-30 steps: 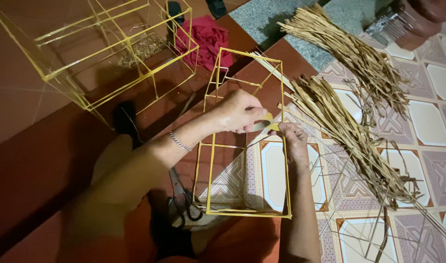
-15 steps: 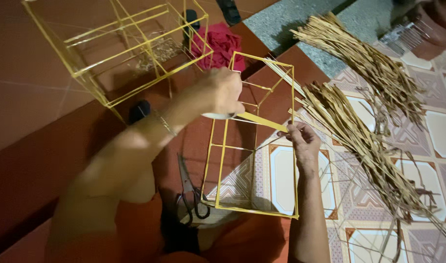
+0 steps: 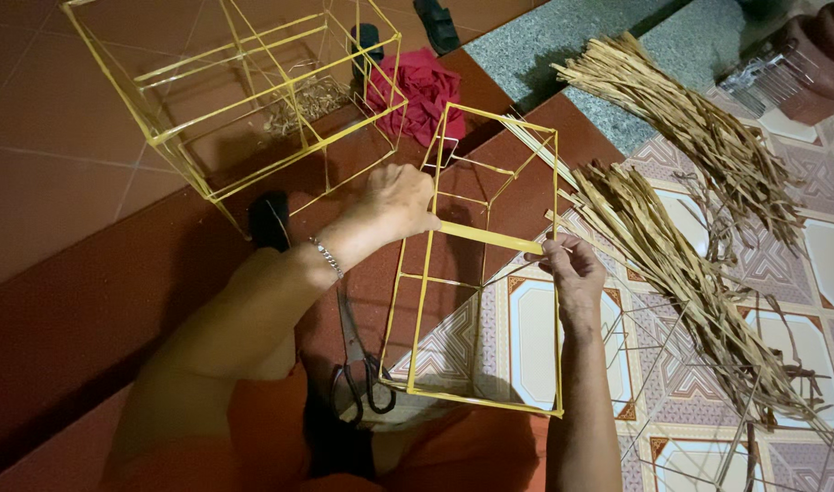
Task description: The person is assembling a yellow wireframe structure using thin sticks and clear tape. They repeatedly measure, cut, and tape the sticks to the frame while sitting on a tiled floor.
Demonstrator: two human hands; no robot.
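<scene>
A yellow wire box frame [image 3: 485, 273] stands on the floor in front of me. A flat yellow strip [image 3: 490, 239] stretches across it between my two hands. My left hand [image 3: 401, 202] grips the strip's left end at the frame's left upright bar. My right hand [image 3: 572, 269] pinches the strip's right end by the frame's right bar. A thin bracelet [image 3: 327, 257] sits on my left wrist.
A bigger yellow wire frame [image 3: 244, 100] stands at the upper left, a red cloth [image 3: 422, 87] behind it. Two bundles of dry straw-coloured strips [image 3: 700, 273] lie at the right. Black scissors [image 3: 358, 369] rest on the floor by my knee.
My left hand has drawn the strip out to the left, across the frame, away from my right hand. The view has shifted slightly.
</scene>
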